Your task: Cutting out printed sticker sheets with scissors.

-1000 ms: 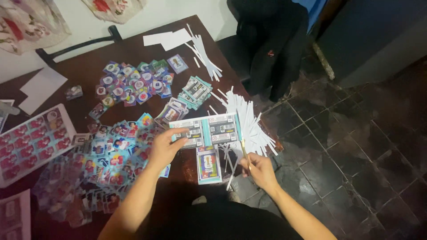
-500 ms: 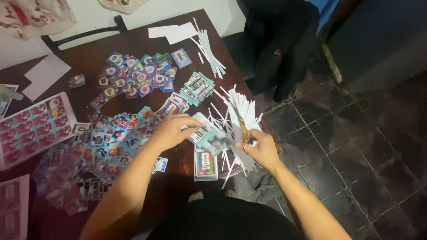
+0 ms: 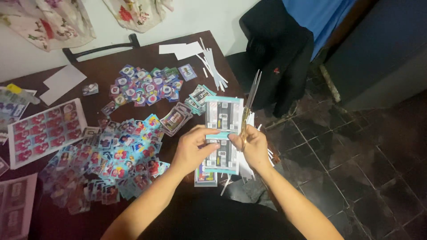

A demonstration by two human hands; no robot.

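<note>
Left hand [image 3: 192, 149] closed on the left edge of a printed card sheet [image 3: 223, 133], thumb on top, sheet held upright above the table [image 3: 147, 60] edge. Right hand [image 3: 254, 146] curled through scissors [image 3: 250, 104], blades slightly parted, pointing up along the sheet's right edge. Left of the left hand: loose cut cards [image 3: 111, 155]. Beyond: white paper strips [image 3: 212, 69].

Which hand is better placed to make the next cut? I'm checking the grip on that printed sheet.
The right hand, probably: it already holds the scissors, blades open along the sheet's right edge. The left hand has its grip on the printed sheet, steadying it.
</note>
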